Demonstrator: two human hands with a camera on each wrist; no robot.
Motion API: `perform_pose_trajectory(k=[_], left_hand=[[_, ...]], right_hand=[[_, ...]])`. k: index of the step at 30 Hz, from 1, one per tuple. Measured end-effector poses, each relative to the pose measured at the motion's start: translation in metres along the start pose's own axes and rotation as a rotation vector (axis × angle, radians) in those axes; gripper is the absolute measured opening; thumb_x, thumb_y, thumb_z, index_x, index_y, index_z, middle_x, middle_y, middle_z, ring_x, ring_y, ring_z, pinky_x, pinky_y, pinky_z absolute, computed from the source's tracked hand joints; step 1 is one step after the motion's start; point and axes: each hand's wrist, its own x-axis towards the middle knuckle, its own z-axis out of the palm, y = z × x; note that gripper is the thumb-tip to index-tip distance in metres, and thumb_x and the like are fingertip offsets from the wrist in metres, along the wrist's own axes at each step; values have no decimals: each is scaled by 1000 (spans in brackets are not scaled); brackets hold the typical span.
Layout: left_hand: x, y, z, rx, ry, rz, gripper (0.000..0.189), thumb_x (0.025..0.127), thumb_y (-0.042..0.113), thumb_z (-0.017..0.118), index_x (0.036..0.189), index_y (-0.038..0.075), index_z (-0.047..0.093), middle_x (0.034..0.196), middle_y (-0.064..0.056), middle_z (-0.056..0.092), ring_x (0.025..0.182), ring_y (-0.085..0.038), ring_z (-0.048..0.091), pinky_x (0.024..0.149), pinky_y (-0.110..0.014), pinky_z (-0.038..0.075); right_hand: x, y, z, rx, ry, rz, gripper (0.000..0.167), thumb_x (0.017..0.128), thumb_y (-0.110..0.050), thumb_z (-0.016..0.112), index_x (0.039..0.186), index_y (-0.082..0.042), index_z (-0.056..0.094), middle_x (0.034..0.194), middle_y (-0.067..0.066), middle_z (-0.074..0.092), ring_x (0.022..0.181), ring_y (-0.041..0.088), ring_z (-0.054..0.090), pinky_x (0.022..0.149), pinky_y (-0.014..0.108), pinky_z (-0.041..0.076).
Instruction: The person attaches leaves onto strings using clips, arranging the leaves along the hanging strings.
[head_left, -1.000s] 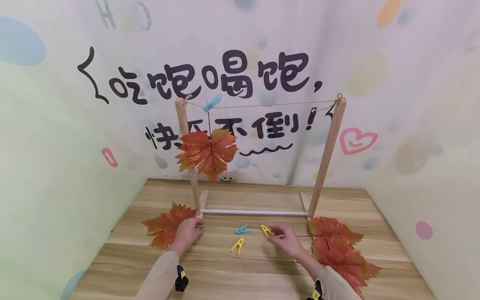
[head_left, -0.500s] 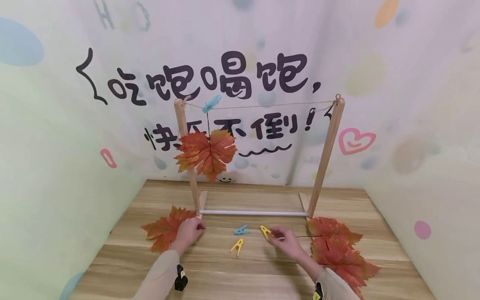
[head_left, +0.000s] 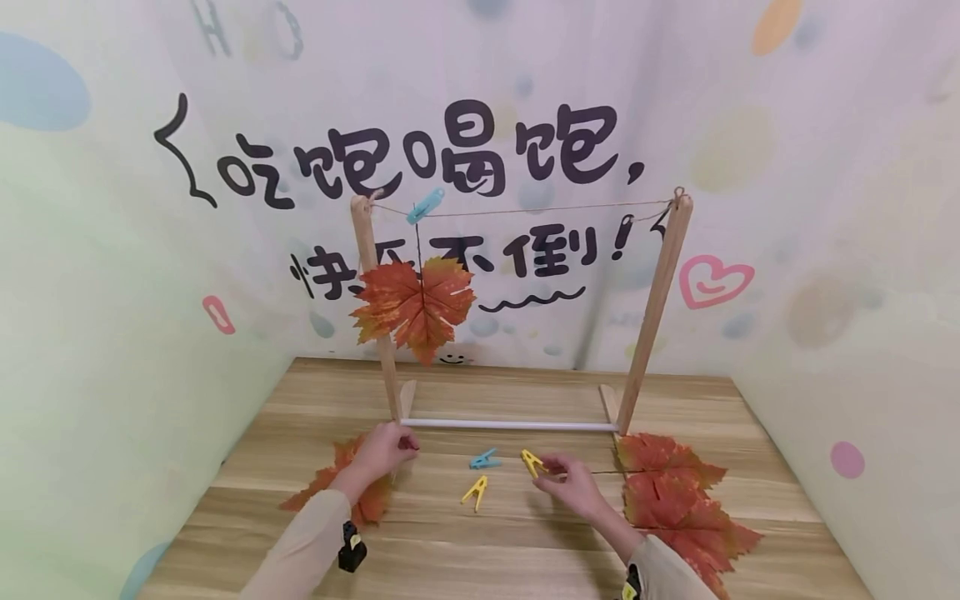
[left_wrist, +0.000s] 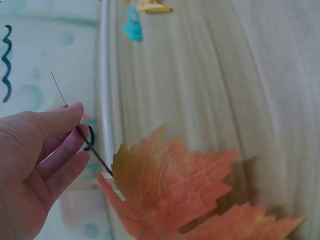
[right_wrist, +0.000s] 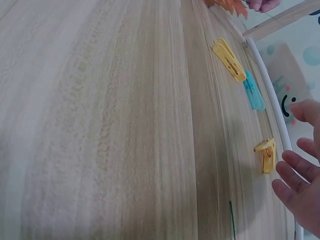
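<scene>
My left hand (head_left: 382, 452) pinches the thin dark stem of an orange-red artificial maple leaf (left_wrist: 175, 185) between thumb and fingertips. In the left wrist view the leaf hangs off the stem, its blade tilted above the wood. Beside a yellow clothespin (head_left: 532, 462) is my right hand (head_left: 576, 483); the right wrist view shows its fingers (right_wrist: 292, 172) spread loosely, with nothing held. A blue clothespin (head_left: 485, 458) and another yellow clothespin (head_left: 475, 493) lie between the hands. Another leaf (head_left: 416, 304) hangs from the string by a blue clothespin (head_left: 425, 206).
A wooden frame stands behind the hands, with a left post (head_left: 363, 233), a right post (head_left: 652, 317), a white bottom rod (head_left: 510, 426) and a string (head_left: 540, 209) across the top. More leaves (head_left: 678, 508) overlap on the table's right side. Printed walls enclose the table (head_left: 480, 558).
The left hand has shifted slightly right and up, and its leaf has turned and slid beneath the wrist. The right hand stays almost still beside the yellow clothespin.
</scene>
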Motion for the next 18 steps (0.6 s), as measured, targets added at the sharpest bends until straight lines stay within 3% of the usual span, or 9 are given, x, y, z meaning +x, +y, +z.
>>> perform_pose_trajectory(k=[8, 18], left_hand=[[9, 18, -18, -164, -38, 28, 4, 75, -3, 68, 76, -1, 65, 70, -2, 63, 64, -9, 55, 56, -20, 47], [21, 45, -35, -208, 33, -37, 5, 76, 5, 71, 76, 3, 67, 69, -1, 62, 62, -9, 53, 57, -21, 46]], right_hand=[[2, -1, 6, -11, 58, -1, 40, 70, -9, 75, 103, 9, 61, 95, 21, 63, 88, 34, 60, 70, 38, 52], [5, 7, 10, -114, 97, 30, 43, 68, -15, 78, 104, 4, 63, 95, 15, 64, 87, 27, 59, 74, 35, 49]])
